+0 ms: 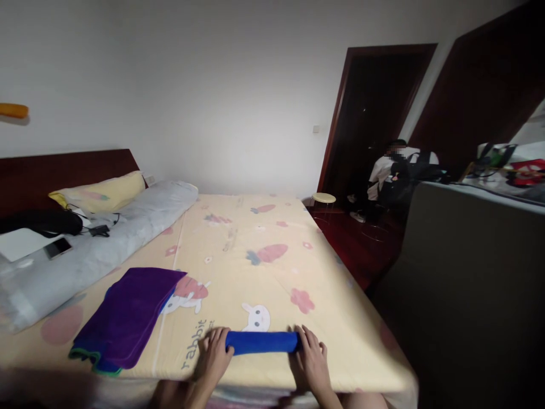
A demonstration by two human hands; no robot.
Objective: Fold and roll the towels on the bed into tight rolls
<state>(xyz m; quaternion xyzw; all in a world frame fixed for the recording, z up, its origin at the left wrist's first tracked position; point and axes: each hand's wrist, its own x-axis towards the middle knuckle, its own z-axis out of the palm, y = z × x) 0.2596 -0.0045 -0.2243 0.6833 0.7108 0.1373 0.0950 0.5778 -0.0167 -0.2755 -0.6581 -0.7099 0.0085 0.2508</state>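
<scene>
A blue cloth (263, 342), rolled or folded into a long narrow strip, lies crosswise near the front edge of the bed. Its left end is gripped by my left hand (218, 353), fingers curled over the top and thumb at the near side. At the other end my right hand (313, 357) curls its fingers round the cloth. To the left lies a stack of flat cloths, with a purple cloth (131, 312) on top and blue and green edges showing beneath it.
The bed (255, 284) has a cream sheet printed with rabbits and carrots. A rolled grey quilt (114, 250), a yellow pillow (102, 193) and a phone (58, 247) are at the left. A stool (324, 198), a seated person (383, 176) and a dark cabinet-like block (464, 284) stand right.
</scene>
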